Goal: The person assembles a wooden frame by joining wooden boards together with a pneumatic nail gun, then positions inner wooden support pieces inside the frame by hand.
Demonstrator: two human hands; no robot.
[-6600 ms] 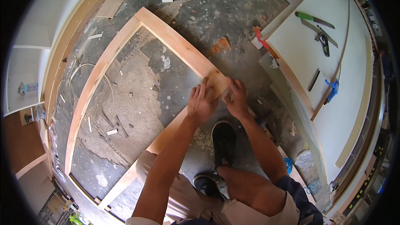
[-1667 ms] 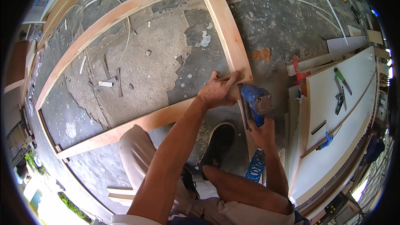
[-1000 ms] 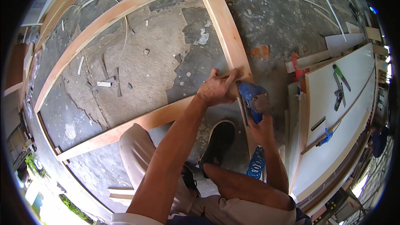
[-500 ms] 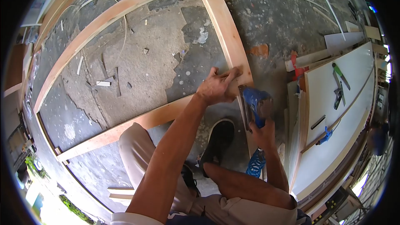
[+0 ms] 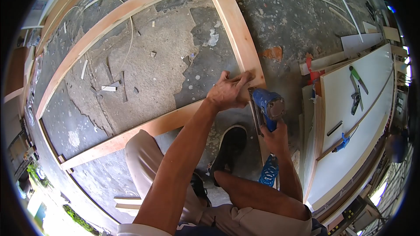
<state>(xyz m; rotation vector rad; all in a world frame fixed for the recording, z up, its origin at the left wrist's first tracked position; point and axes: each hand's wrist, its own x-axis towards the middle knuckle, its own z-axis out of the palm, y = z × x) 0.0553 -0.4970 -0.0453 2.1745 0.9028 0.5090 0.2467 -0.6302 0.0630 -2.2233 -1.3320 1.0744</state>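
Left hand [image 5: 228,91] on the near corner of the wooden frame [image 5: 234,28], fingers apart and laid over the wood; underside hidden, can't tell if it grips. Right hand [image 5: 276,136] closed around the handle of a blue power tool [image 5: 269,104], its nose at the outer edge of that same corner, just beside the left fingers; can't tell if the nose touches the wood. Blue coiled hose [image 5: 268,174] below the right hand, near the tool's handle end.

Frame lies on the floor [image 5: 199,67], ahead and to the left of the person; one rail runs from under the left hand down toward lower left, passing by the person's knee. Dark shoe [image 5: 232,145] on the floor just inside of the right hand.

Inside the frame: bare rough patch, small white offcut [image 5: 109,88], dark scraps, thin pale cord partly across the far rail. Outside it, orange-brown scrap [image 5: 272,53] right of the corner.

Far right: white panel [image 5: 377,78] bearing a green-handled tool [image 5: 358,78], a dark bar [image 5: 334,128] and a blue-handled item [image 5: 343,143], too small to identify.
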